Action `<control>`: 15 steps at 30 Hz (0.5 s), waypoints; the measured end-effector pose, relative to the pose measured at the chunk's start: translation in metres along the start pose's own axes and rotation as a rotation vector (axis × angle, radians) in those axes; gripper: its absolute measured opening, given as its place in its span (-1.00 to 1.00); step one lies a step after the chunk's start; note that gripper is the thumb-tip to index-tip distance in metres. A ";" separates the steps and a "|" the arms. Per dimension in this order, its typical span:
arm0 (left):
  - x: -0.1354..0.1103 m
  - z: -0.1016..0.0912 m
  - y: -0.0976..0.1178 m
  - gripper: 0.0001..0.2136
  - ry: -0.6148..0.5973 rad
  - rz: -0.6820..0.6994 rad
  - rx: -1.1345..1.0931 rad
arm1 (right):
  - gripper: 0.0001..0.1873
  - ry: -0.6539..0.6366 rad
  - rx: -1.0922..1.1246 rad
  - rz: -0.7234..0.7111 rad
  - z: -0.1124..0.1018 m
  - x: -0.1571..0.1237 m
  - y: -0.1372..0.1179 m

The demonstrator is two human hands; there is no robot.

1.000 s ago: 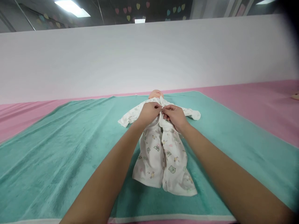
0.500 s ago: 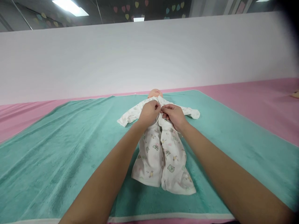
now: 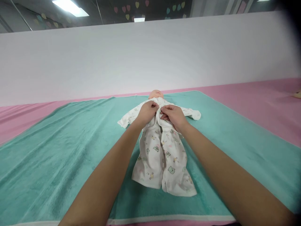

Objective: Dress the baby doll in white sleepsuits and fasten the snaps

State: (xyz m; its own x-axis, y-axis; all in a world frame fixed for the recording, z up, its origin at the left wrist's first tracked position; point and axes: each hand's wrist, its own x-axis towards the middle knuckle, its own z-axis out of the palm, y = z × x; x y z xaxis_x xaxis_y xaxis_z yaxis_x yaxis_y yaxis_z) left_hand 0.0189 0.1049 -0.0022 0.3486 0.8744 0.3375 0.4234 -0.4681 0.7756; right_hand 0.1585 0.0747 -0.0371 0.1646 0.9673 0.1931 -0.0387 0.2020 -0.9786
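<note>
A baby doll [image 3: 156, 94] lies on its back, head away from me, dressed in a white printed baby jacket [image 3: 131, 116] with its sleeves spread sideways. White pants [image 3: 151, 157] with small animal prints cover its legs. Over the chest, my left hand [image 3: 148, 112] pinches the jacket's front edge from the left. My right hand [image 3: 172, 115] pinches the front edge from the right, its fingertips a short gap from the left ones. Whatever small fastening may lie between the fingertips is too small to make out.
Under the doll spreads a teal blanket [image 3: 70, 150] with a white border, on a pink sheet [image 3: 258, 100]. Behind rises a white wall panel [image 3: 150, 56] with dark glass above. A small beige object [image 3: 297, 94] shows at the far right edge.
My left hand has shifted slightly left, so the gap between the two hands' fingertips is wider. The right hand has barely moved, and the doll lies as before.
</note>
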 end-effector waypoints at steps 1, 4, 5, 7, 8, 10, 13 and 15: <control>0.000 0.000 0.000 -0.90 0.003 -0.009 -0.006 | -0.80 -0.003 0.011 0.010 0.000 0.000 -0.001; 0.000 0.003 0.001 -0.91 0.033 -0.011 0.003 | -0.80 -0.015 0.019 0.020 0.000 0.000 -0.001; 0.000 0.004 0.001 -0.91 0.040 -0.003 0.005 | -0.80 -0.019 0.018 0.017 -0.001 0.000 -0.001; -0.001 0.005 0.000 -0.91 0.046 0.015 0.010 | -0.82 -0.023 0.014 0.010 -0.001 0.000 -0.001; -0.001 0.006 0.000 -0.91 0.049 0.022 0.012 | -0.83 -0.025 0.010 0.009 -0.002 0.000 -0.001; -0.001 0.007 -0.002 -0.91 0.058 0.032 0.017 | -0.84 -0.025 0.000 0.004 -0.002 -0.001 0.000; -0.001 0.008 -0.004 -0.91 0.075 0.055 0.018 | -0.84 -0.022 0.001 -0.005 -0.002 -0.001 0.000; -0.001 0.008 -0.005 -0.92 0.082 0.072 0.017 | -0.84 -0.022 0.013 -0.012 -0.002 0.000 0.001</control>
State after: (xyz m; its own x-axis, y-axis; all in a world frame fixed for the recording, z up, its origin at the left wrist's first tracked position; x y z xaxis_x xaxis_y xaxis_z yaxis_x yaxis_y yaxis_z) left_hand 0.0234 0.1054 -0.0104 0.3090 0.8458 0.4349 0.4146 -0.5313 0.7388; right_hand 0.1603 0.0744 -0.0383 0.1438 0.9679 0.2062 -0.0494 0.2151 -0.9753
